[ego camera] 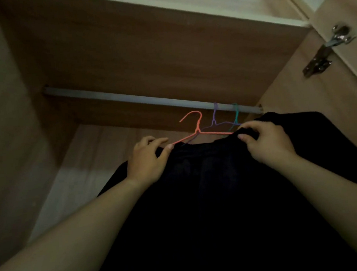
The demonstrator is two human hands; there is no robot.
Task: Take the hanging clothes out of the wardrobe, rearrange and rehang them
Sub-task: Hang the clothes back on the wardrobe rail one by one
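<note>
Currently the black garment [208, 175] sits on an orange hanger [198, 131], held up just below the rail [127, 97], toward its right end. The hook is free and not on the rail yet.

Left hand [149, 159] pinches the hanger's left shoulder end together with the fabric edge. Right hand [268, 143] has its fingers curled over the cloth at the right shoulder, likely with wire under it, but I can't confirm that.

Handling, my read: the cloth is soft and drapey with no stiffness, and most of its mass hangs below the frame. The thin wire hanger will probably flex and let the fabric slide off a shoulder if it tilts. I'd keep both shoulder ends supported and level, or shift one hand to the neck under the hook for hanging.

A purple hanger [214, 115] and a teal hanger [235, 113] are hooked on the rail just right of the orange hook, with more dark fabric below them on the far right. The rail's left stretch carries nothing visible. A metal hinge [327, 51] sits on the right door.

No labels, brands or text are readable; the lighting is dim.
</note>
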